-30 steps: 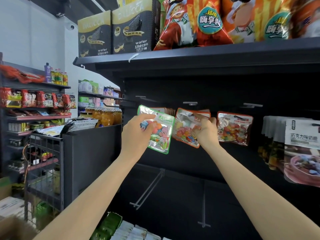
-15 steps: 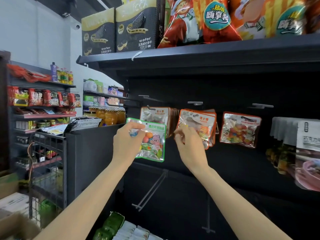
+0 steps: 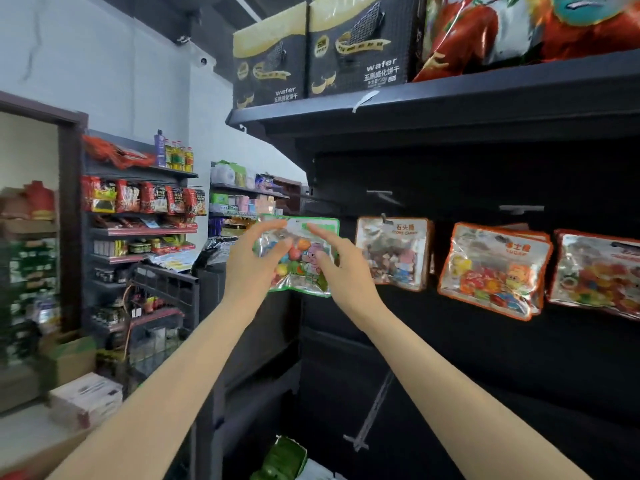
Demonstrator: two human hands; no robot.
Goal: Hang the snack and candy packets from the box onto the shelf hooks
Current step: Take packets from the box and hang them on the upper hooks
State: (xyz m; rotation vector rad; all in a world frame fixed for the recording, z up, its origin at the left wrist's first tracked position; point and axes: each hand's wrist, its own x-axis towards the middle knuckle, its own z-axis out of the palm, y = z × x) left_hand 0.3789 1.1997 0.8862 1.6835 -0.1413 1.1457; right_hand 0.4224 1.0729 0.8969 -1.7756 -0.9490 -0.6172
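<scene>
A green-edged candy packet (image 3: 304,252) with a cartoon pig is up at the far left of the black shelf back. My left hand (image 3: 254,263) grips its left side, thumb on the front. My right hand (image 3: 341,268) holds its right side, fingers reaching to the top edge. To the right, a brown-edged packet stack (image 3: 393,252) hangs on a hook (image 3: 379,192). Further right hang orange-edged packets (image 3: 491,271) and another at the frame edge (image 3: 595,275), under a second hook (image 3: 521,209).
A long bare hook (image 3: 370,410) sticks out of the lower shelf back. Green and white packets (image 3: 287,459) lie at the bottom. Wafer boxes (image 3: 353,46) and chip bags sit on the top shelf. A wire rack and cardboard boxes stand left.
My right hand left the orange-edged packets and moved left onto the green packet. Both hands now hold it, higher and further left. The view swung left.
</scene>
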